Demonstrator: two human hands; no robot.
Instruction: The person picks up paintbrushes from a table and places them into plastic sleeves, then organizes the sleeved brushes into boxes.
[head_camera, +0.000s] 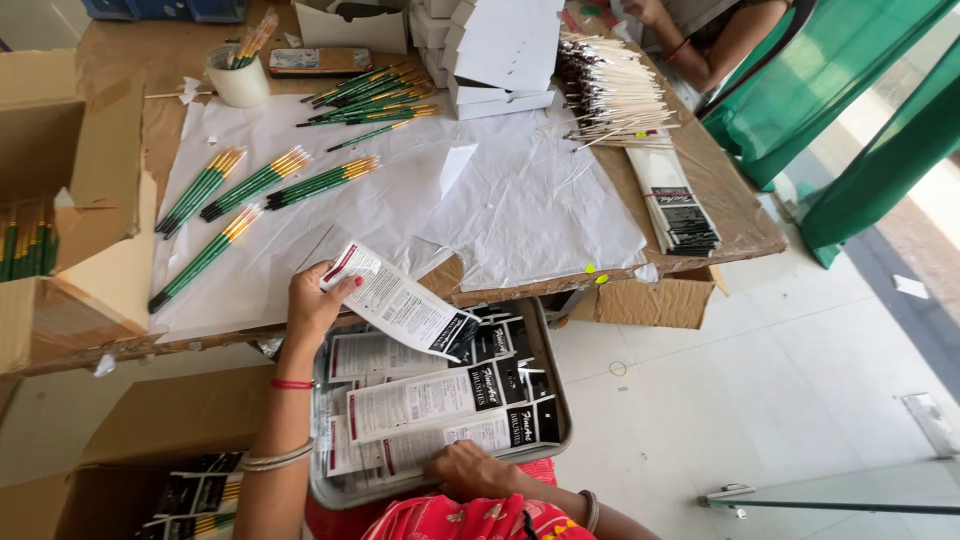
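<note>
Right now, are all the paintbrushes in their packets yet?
No. Some look packed: filled packets sit in the box at bottom left. In hand: the left hand lifts an empty sleeve, while the right hand rests on the tray of sleeves. Left: green brush bundles lie loose on the paper, and more at the far edge.

Green-handled brushes (262, 181); white cup (238, 78)
</note>
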